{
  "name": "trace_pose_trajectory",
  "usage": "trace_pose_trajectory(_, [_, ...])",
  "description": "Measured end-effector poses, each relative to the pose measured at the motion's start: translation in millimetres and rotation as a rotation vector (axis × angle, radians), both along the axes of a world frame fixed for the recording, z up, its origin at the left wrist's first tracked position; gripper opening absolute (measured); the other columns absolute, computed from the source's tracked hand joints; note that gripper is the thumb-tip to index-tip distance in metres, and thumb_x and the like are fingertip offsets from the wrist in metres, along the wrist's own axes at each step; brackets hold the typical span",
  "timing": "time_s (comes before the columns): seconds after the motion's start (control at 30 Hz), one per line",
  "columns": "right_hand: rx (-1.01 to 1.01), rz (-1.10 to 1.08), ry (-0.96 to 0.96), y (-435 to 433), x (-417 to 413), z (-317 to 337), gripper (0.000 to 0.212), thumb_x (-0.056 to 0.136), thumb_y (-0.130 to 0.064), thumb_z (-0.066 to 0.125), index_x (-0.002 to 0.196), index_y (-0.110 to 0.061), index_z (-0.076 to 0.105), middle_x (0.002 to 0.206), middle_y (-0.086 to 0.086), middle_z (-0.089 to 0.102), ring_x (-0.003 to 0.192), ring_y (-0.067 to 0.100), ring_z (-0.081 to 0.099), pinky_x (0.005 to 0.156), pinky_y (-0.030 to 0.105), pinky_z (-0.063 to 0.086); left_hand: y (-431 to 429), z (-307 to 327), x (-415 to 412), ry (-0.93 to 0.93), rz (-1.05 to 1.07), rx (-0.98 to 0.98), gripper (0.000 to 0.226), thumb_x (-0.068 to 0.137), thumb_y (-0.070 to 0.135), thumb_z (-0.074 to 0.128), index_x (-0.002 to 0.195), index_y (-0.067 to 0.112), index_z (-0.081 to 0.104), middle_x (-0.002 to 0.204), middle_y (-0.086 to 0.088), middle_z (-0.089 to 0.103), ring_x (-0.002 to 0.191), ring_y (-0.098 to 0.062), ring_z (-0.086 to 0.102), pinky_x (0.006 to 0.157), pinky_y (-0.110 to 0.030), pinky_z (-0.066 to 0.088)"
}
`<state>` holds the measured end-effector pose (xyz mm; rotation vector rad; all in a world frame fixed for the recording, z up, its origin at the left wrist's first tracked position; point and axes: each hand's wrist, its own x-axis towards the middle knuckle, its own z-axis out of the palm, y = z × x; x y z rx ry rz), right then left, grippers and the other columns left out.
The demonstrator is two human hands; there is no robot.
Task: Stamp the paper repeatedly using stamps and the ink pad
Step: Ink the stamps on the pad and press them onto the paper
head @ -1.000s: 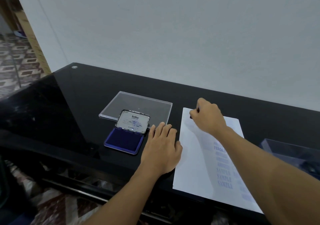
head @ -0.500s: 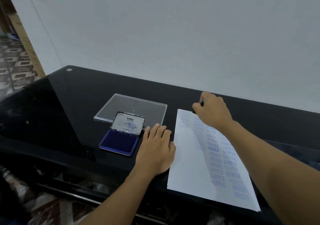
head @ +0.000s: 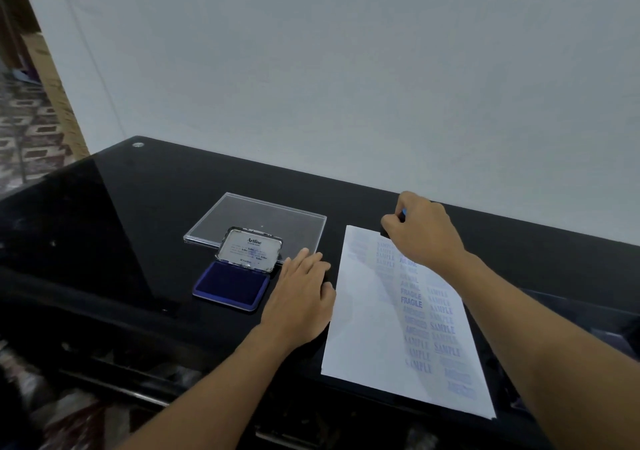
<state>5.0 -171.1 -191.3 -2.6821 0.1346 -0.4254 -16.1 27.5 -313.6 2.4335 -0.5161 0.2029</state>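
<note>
The right hand [head: 420, 233] pinches a small dark stamp [head: 393, 224] with a bit of blue on top. The fingers are curled tight around it and push it down at the far edge of the paper [head: 367, 328].

The stamp sits right at that far edge. If it slips a little, part of the mark could land on the black table [head: 138, 214] and not on the sheet. If the hand tips the stamp, one side of the word could come out faint.

The left hand [head: 299, 299] lies flat on the table, fingers close together, and only its thumb side touches the left edge of the paper. That is a weak hold, so the sheet might slide.

The paper is white and lies flat on the right side of the table. It has rows of blue words on it, such as FRAGILE and SAMPLE. Some are dark and some are pale.

The ink pad [head: 231, 287] is open, blue inside, just left of the left hand.
</note>
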Motion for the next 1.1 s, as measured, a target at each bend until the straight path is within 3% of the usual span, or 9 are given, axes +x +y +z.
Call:
trace_pose_trajectory(0.13, [0.018,0.023,-0.007,2.5,-12.7,8.8,0.017,0.091,-0.025,0.057,0.081,-0.012,0.052,0.069,0.007,0.061,0.057,0.016,0.047,0.054,0.034,0.042,8.8,13.8,-7.2,-0.011,0.000,-0.093,0.037,0.100,0.020,0.047,0.136,0.019,0.051,0.154,0.007,0.039,0.149,-0.007,0.015,0.119,-0.024,0.014])
trace_pose_trajectory(0.27, [0.018,0.077,0.017,18.2,-23.2,14.9,0.017,0.091,-0.023,0.057,0.082,-0.009,0.053,0.072,0.010,0.062,0.057,0.016,0.046,0.054,0.033,0.040,31.3,34.9,-12.2,-0.011,0.018,-0.052,0.037,0.099,0.022,0.049,0.135,0.021,0.050,0.147,0.009,0.043,0.143,-0.008,0.026,0.116,-0.029,0.025])
trace_pose_trajectory(0.43, [0.033,0.149,0.072,58.6,-29.8,5.2,0.018,0.088,-0.024,0.056,0.081,-0.009,0.051,0.077,0.010,0.062,0.063,0.019,0.050,0.056,0.034,0.041,87.3,43.0,-8.4,-0.041,0.121,0.007,0.023,0.093,0.018,0.053,0.116,0.018,0.060,0.122,0.010,0.055,0.118,-0.008,0.043,0.105,-0.033,0.040])
trace_pose_trajectory(0.67, [0.048,0.267,0.162,130.4,-25.9,-24.3,0.018,0.088,-0.029,0.054,0.080,-0.014,0.048,0.078,0.004,0.058,0.074,0.024,0.057,0.060,0.034,0.044,174.4,39.3,4.1,0.016,0.339,0.054,0.035,0.093,0.018,0.052,0.127,0.013,0.059,0.132,0.000,0.057,0.130,-0.023,0.045,0.108,-0.034,0.036])
trace_pose_trajectory(0.8, [0.041,0.332,0.207,164.4,-20.8,-34.9,0.019,0.091,-0.031,0.054,0.081,-0.017,0.046,0.083,0.003,0.057,0.075,0.023,0.056,0.059,0.037,0.047,198.7,29.0,12.1,0.060,0.417,0.063,0.044,0.097,0.016,0.053,0.139,0.006,0.053,0.152,-0.009,0.044,0.144,-0.024,0.031,0.119,-0.031,0.019])
trace_pose_trajectory(0.93, [0.035,0.386,0.239,185.8,-15.2,-41.2,0.016,0.091,-0.032,0.053,0.083,-0.020,0.048,0.092,0.004,0.063,0.080,0.024,0.061,0.069,0.047,0.058,203.9,11.7,16.8,0.094,0.414,0.087,0.046,0.098,0.023,0.050,0.143,0.011,0.050,0.155,-0.007,0.040,0.146,-0.023,0.029,0.122,-0.035,0.017])
trace_pose_trajectory(1.0, [0.006,0.418,0.244,192.0,-11.8,-43.5,0.015,0.092,-0.029,0.051,0.081,-0.019,0.046,0.088,0.004,0.063,0.079,0.024,0.061,0.066,0.044,0.056,201.9,3.2,15.5,0.096,0.434,0.152,0.048,0.100,0.031,0.045,0.146,0.017,0.046,0.158,-0.001,0.036,0.148,-0.022,0.025,0.122,-0.040,0.016])
trace_pose_trajectory(1.1, [-0.060,0.444,0.224,197.4,-8.2,-47.9,0.018,0.091,-0.025,0.051,0.077,-0.018,0.042,0.080,0.003,0.057,0.074,0.025,0.056,0.058,0.034,0.040,197.4,-3.7,12.2,0.072,0.456,0.222,0.051,0.101,0.037,0.038,0.150,0.022,0.038,0.161,0.003,0.028,0.151,-0.019,0.017,0.123,-0.042,0.011])
